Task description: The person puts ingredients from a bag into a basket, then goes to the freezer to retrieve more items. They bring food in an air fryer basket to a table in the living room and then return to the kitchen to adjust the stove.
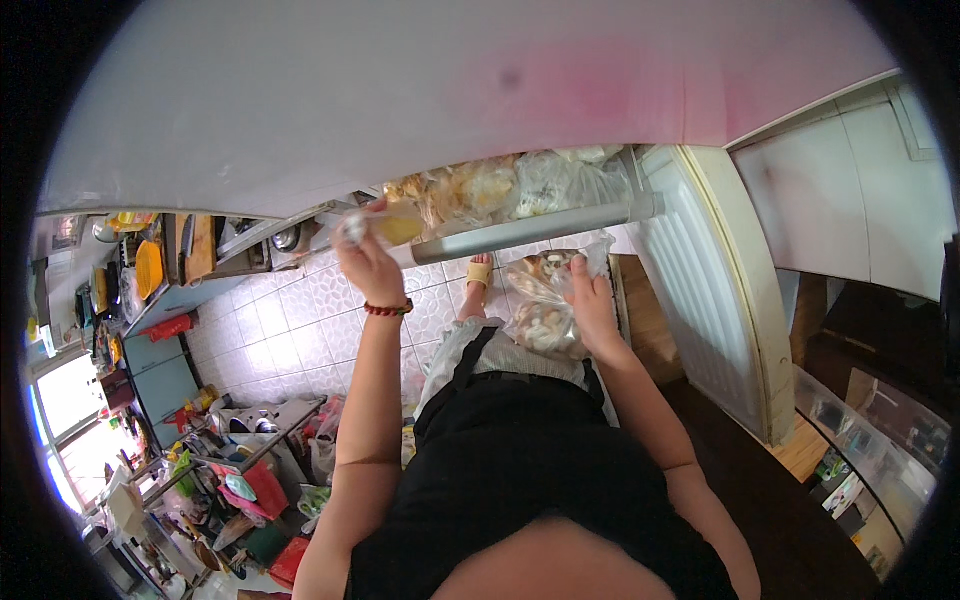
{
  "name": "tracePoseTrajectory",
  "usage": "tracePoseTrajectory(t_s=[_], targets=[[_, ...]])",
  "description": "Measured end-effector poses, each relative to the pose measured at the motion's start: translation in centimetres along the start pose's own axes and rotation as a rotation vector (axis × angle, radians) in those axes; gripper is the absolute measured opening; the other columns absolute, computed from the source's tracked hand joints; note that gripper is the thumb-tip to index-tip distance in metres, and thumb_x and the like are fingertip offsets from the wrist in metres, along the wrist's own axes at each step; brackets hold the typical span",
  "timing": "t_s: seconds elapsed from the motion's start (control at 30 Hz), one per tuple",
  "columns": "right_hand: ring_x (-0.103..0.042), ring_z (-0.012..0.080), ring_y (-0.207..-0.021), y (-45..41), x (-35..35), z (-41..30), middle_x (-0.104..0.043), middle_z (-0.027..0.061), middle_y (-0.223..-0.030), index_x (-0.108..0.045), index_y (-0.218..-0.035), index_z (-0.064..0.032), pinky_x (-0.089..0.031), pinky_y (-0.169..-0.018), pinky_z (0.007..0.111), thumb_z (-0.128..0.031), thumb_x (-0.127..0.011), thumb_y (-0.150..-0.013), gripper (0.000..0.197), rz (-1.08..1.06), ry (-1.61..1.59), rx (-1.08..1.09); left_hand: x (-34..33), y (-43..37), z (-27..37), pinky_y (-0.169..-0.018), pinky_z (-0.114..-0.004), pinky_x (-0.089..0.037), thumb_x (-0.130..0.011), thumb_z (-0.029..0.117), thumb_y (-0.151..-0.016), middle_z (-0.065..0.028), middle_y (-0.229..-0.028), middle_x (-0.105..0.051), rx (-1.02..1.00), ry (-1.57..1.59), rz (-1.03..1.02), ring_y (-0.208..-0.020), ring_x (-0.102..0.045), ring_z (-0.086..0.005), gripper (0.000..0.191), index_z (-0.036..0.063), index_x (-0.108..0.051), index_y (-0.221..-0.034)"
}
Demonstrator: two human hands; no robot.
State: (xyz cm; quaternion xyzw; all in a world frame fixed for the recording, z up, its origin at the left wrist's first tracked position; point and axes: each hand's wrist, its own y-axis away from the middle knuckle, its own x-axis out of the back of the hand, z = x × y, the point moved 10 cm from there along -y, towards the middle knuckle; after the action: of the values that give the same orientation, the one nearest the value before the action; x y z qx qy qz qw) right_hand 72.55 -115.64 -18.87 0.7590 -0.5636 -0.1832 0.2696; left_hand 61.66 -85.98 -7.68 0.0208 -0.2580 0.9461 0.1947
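Observation:
My left hand (pixel 369 262), with a beaded bracelet at the wrist, is raised at the left end of a pulled-out freezer drawer (pixel 536 227). It grips a small clear plastic bag (pixel 399 227) with something yellow inside; motion blurs it. My right hand (pixel 596 304) holds a larger clear bag (pixel 541 319) by its gathered upper part, in front of the drawer. Pale and brownish lumps fill that bag, but I cannot tell what they are. Inside the drawer lie a plastic bag of orange-brown food (pixel 457 191) and a whitish bag (pixel 574 180).
An open white refrigerator door (pixel 720 292) stands at my right. Overhead spans a pale, glossy surface (pixel 337 97). To my left, beyond the tiled floor (pixel 300 315), are a counter with a cutting board (pixel 199 247), an orange basket (pixel 148 268) and a crowded rack (pixel 262 442).

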Motion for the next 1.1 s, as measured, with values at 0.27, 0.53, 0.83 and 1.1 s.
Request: tracePoseTrajectory(t_s=[0.27, 0.53, 0.83, 1.1], targets=[[-0.047, 0.0089, -0.066, 0.7, -0.3, -0.7, -0.053, 0.0026, -0.073, -0.053, -0.089, 0.0023, -0.040, -0.062, 0.024, -0.029, -0.054, -0.081, 0.033, -0.233, 0.132, 0.275, -1.5, 2.1, 5.1, -0.078, -0.035, -0.045, -0.041, 0.010, -0.085, -0.0123, -0.085, -0.058, 0.132, 0.151, -0.219, -0.084, -0.057, -0.0215, 0.013, 0.0004, -0.048, -0.090], [-0.057, 0.0183, -0.077, 9.1, -2.0, -9.8, -0.058, 0.0103, -0.091, -0.050, -0.104, -0.0016, -0.044, -0.064, 0.027, -0.005, -0.067, -0.064, 0.043, -0.286, 0.395, 0.877, -10.4, 9.9, 15.7, -0.096, -0.047, -0.026, -0.059, 0.003, -0.063, -0.0077, -0.100, -0.054, -0.294, -0.056, -0.845, -0.099, -0.049, -0.0251, 0.018, 0.0069, -0.056, -0.081], [-0.055, 0.0183, -0.081, 8.4, 2.4, -5.6, -0.057, 0.0114, -0.095, -0.052, -0.098, 0.0019, -0.046, -0.070, 0.029, -0.006, -0.056, -0.074, 0.026, -0.262, 0.277, 0.734, -12.7, 11.1, 18.7, -0.096, -0.050, -0.022, -0.064, 0.024, -0.064, -0.0094, -0.109, -0.050, -0.313, 0.085, -0.968, -0.107, -0.043, -0.0267, 0.037, 0.0114, -0.059, -0.098], [-0.048, 0.0173, -0.090, 6.6, 12.4, -2.6, -0.049, 0.0101, -0.098, -0.046, -0.100, 0.0045, -0.040, -0.080, 0.028, 0.007, -0.039, -0.070, 0.031, 0.263, -0.230, 0.387, -15.3, 18.8, -0.9, -0.103, -0.039, -0.001, -0.039, 0.035, -0.079, -0.0061, -0.140, -0.007, -1.530, -1.238, -0.765, -0.129, -0.005, -0.0159, 0.066, 0.0129, -0.010, -0.134]])
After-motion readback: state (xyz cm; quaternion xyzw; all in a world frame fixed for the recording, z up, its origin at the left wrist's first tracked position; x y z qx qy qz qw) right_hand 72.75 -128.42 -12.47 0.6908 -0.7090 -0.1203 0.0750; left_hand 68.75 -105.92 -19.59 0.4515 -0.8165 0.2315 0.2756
